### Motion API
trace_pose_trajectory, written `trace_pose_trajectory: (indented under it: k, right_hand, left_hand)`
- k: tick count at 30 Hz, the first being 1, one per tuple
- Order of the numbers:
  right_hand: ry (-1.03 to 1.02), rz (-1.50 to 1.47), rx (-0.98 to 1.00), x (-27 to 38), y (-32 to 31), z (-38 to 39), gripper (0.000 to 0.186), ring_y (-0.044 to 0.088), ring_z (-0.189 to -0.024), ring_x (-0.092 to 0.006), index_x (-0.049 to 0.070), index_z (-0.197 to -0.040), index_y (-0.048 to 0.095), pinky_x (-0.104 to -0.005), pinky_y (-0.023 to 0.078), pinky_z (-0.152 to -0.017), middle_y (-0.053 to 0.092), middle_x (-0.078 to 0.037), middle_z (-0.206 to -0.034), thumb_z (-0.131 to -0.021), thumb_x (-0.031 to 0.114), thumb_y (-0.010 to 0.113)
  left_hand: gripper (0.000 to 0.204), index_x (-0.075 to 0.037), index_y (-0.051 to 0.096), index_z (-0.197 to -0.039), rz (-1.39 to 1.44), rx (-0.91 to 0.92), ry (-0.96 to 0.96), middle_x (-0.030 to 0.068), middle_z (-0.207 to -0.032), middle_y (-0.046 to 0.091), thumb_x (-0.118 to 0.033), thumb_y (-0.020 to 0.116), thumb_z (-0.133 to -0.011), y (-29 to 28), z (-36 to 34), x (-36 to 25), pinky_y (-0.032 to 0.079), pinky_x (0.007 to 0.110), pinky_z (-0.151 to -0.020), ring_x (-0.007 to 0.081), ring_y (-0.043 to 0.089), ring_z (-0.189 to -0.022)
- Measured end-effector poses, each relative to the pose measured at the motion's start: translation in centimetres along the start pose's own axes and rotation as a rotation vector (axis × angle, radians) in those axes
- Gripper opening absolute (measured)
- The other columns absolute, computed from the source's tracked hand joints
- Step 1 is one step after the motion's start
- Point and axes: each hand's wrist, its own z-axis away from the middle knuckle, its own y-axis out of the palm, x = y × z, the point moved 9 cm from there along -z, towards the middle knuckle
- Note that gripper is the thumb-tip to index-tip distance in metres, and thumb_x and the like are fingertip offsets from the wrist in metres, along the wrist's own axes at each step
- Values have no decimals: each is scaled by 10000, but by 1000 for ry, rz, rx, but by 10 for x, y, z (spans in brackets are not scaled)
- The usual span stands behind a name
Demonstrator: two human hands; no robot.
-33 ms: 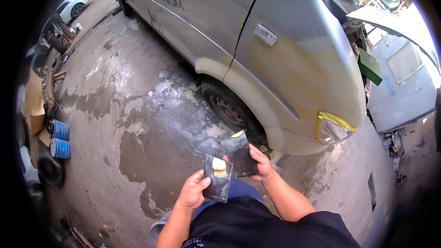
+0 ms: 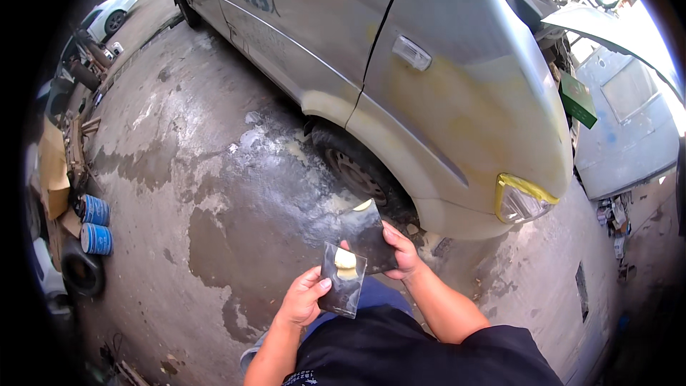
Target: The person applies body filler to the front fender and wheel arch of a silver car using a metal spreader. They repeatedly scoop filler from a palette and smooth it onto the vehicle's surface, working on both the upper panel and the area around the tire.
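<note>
Low in the middle of the frame, left hand (image 2: 304, 300) grips a shiny metal spreader (image 2: 343, 280) with a blob of yellowish filler (image 2: 345, 261) on it. Right hand (image 2: 401, 251) holds a darker spreader (image 2: 368, 234), filler smeared along its top edge.

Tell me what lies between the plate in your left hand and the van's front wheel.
In the head view, the dark scraper in the right hand sits between the plate and the front wheel.

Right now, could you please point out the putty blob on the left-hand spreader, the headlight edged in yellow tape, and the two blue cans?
Putty blob (image 2: 345, 259), head view: middle of the pale lump.
Headlight (image 2: 516, 202), head view: centre of the lens.
Blue cans (image 2: 94, 210), head view: side of the upper can.
</note>
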Motion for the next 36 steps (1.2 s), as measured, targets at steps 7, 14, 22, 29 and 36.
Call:
trace_pose_trajectory:
  k: [7, 14, 22, 29, 36]
  right_hand:
    - [43, -203, 98, 2, 19, -86, 499, 562, -1172, -373, 0, -1283, 506, -482, 475, -975, 591, -186, -1236, -962, 381, 528]
    - [-216, 338, -797, 55, -163, -115, 481, 637, -842, -186, 19, -972, 620, -314, 519, -717, 642, -77, -918, -954, 492, 530]
    - [-455, 431, -1314, 57, -248, -160, 491, 640, -717, -143, 10, -887, 645, -280, 487, -640, 661, -62, -821, -902, 500, 616]
    - [-488, 567, -1321, -43, -238, -177, 387, 607, -651, -120, 20, -872, 608, -291, 484, -604, 629, -43, -698, -925, 403, 618]
    - [-580, 59, -794, -68, -149, -197, 380, 608, -873, -151, -3, -1002, 573, -325, 500, -747, 627, -90, -932, -954, 374, 578]
  left_hand:
    - [437, 80, 447, -1330, -87, 97, -141, 143, -1247, 589, -85, 548, -938, -7, -65, -51, 445, 368, -1007, 219, 583, -1138]
    - [395, 76, 496, -1297, -133, 71, -214, 132, -1239, 601, -45, 551, -924, -62, -108, -111, 435, 355, -1009, 209, 580, -1131]
    - [358, 57, 551, -1235, -286, 147, -496, 135, -1168, 644, -70, 594, -903, -147, -172, -164, 481, 361, -957, 219, 626, -1069]
    - [345, 74, 553, -1242, -403, 268, -721, 129, -1167, 645, -37, 570, -915, -187, -226, -214, 480, 332, -948, 197, 623, -1060]
    - [348, 76, 552, -1241, -406, 389, -920, 121, -1192, 633, -60, 575, -922, -181, -258, -161, 467, 335, -965, 198, 610, -1090]
